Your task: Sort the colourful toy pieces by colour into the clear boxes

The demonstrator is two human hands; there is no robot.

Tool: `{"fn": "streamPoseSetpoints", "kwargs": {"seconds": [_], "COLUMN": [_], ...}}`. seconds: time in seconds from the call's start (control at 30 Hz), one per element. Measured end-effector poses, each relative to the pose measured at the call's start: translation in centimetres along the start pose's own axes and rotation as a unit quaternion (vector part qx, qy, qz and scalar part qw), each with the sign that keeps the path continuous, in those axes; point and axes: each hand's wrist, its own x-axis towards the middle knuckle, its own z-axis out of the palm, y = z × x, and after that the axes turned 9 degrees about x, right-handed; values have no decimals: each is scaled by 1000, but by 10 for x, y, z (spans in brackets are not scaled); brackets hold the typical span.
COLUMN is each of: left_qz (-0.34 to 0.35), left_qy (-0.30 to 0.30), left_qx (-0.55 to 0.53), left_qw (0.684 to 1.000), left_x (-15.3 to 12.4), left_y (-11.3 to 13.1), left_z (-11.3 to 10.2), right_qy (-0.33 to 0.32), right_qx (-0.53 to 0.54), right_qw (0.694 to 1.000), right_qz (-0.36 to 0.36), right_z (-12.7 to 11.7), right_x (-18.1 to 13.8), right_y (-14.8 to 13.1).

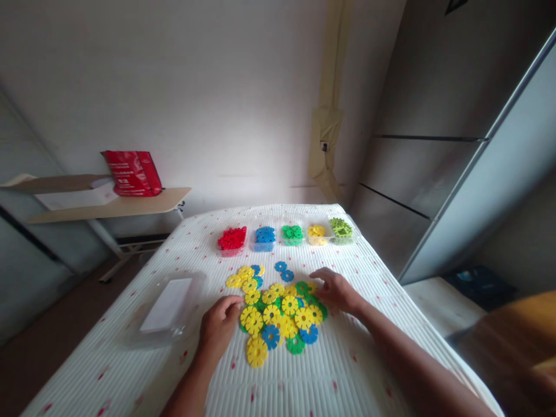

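A loose pile of flat snowflake-shaped plastic discs, yellow, blue and green, lies on the white ribbed tablecloth. My left hand rests at the pile's left edge with its fingers curled in against a yellow disc. My right hand lies at the pile's right edge, fingers bent over green and yellow discs. What either hand grips, if anything, is hidden. Two blue discs sit apart just beyond the pile.
Several small clear tubs stand in a row at the far side: red discs, blue, green, yellow, light green. A clear lidded box lies at left. A side table with a red bag stands beyond.
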Motion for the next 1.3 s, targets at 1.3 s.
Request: {"fn": "streamPoseSetpoints", "kwargs": {"seconds": [1.3], "left_qz": [-13], "left_qy": [-16], "left_qx": [-15], "left_qw": [1000], "left_x": [-2], "left_y": [-1], "left_z": [1], "right_qy": [-187], "right_qx": [16], "right_qw": [982], "right_qz": [-32], "right_z": [-9], "right_x": [-19], "right_y": [-18]}}
